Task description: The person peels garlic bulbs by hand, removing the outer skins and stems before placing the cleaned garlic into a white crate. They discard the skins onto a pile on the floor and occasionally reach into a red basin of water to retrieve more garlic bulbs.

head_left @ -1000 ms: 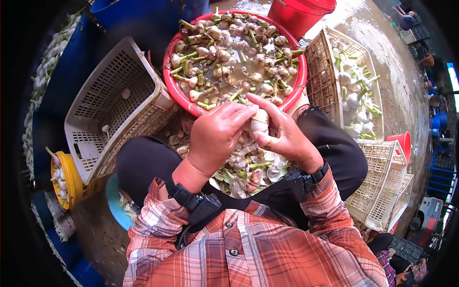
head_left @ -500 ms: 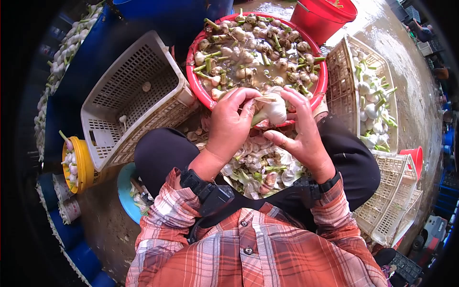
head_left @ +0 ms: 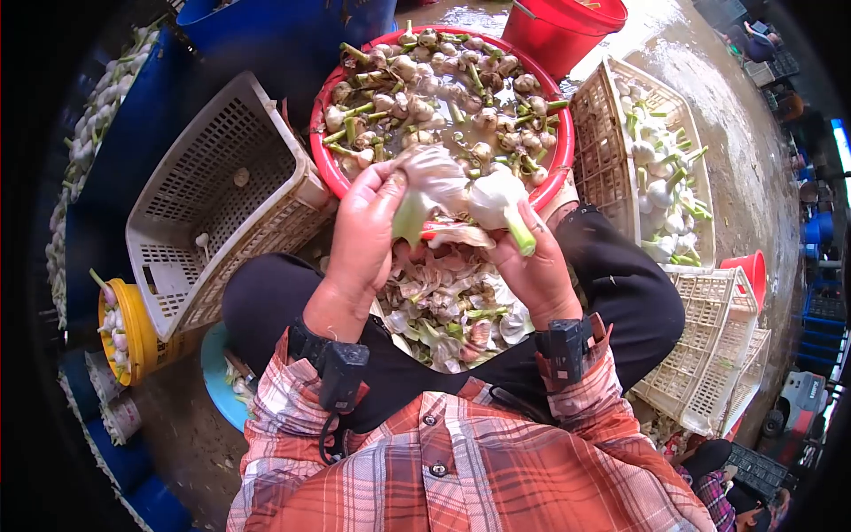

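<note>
My left hand (head_left: 362,235) is closed, thumb and fingers pinching a large papery garlic skin (head_left: 433,182) that hangs out toward the right. In my right hand (head_left: 539,279) sits a white garlic bulb (head_left: 496,197), its cut green stem (head_left: 521,238) pointing down toward me. Another strip of loose skin (head_left: 461,234) hangs between the two hands. Below them, a heap of peeled garlic skins (head_left: 448,324) lies between my legs. Just beyond my hands stands a red basin (head_left: 567,133) of water with many unpeeled, muddy garlic bulbs (head_left: 417,102).
On the left, a tilted pale plastic crate (head_left: 208,195) holds a couple of small pieces. Beside it are a yellow bucket (head_left: 155,332) of garlic and a blue basin (head_left: 222,377). A crate of white bulbs (head_left: 660,186), stacked crates (head_left: 691,346) and a red bucket (head_left: 558,40) stand right.
The bulb has turned so its stem points toward me on the right. My left hand has moved away leftward with a sheet of skin. The whole view has shifted slightly.
</note>
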### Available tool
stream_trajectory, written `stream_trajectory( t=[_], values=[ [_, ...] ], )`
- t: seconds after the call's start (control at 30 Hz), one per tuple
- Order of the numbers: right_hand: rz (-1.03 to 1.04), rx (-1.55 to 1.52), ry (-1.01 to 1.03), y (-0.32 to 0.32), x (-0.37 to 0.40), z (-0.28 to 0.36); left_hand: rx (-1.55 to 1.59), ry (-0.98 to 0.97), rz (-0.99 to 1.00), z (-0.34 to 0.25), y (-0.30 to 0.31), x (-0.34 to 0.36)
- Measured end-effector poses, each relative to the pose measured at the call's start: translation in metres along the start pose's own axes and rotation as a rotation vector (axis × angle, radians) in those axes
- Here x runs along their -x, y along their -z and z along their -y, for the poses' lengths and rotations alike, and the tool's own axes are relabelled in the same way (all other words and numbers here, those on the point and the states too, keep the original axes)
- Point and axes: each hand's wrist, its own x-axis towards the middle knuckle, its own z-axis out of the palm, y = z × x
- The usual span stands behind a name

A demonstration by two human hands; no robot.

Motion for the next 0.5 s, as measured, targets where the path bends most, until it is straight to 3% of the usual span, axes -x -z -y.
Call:
stream_trajectory(
  t=[0.07, 0.1, 0.13, 0.2, 0.27, 0.33, 0.37, 0.47, 0.5],
  values=[
    [0.180, -0.308, -0.052, 0.035, -0.001, -0.003, 0.024, -0.154, -0.051, -0.014, 0.006, -0.003],
    [0.146, -0.298, -0.057, 0.036, 0.000, 0.000, -0.218, -0.143, -0.038, -0.024, 0.011, 0.000],
    [0.113, -0.288, -0.066, 0.036, 0.001, 0.004, -0.443, -0.174, 0.116, -0.027, 0.012, 0.004],
    [0.059, -0.128, -0.087, 0.030, 0.003, 0.011, -1.183, -0.458, 0.301, -0.023, -0.002, 0.019],
    [0.007, 0.024, -0.120, 0.022, 0.004, 0.010, -0.869, -0.361, 0.292, -0.008, -0.011, 0.025],
    [0.107, -0.034, -0.099, 0.016, 0.005, 0.008, -0.863, -0.381, 0.241, -0.003, -0.014, 0.017],
    [0.113, 0.073, -0.054, 0.010, 0.007, 0.005, -0.711, -0.156, 0.184, -0.004, -0.017, 0.018],
    [-0.028, 0.398, 0.109, 0.007, 0.004, -0.002, -0.638, -0.095, 0.126, 0.010, -0.009, 0.015],
    [-0.025, 0.398, 0.103, 0.003, 0.004, -0.001, -0.699, -0.212, 0.122, 0.010, -0.009, 0.015]
  ],
)
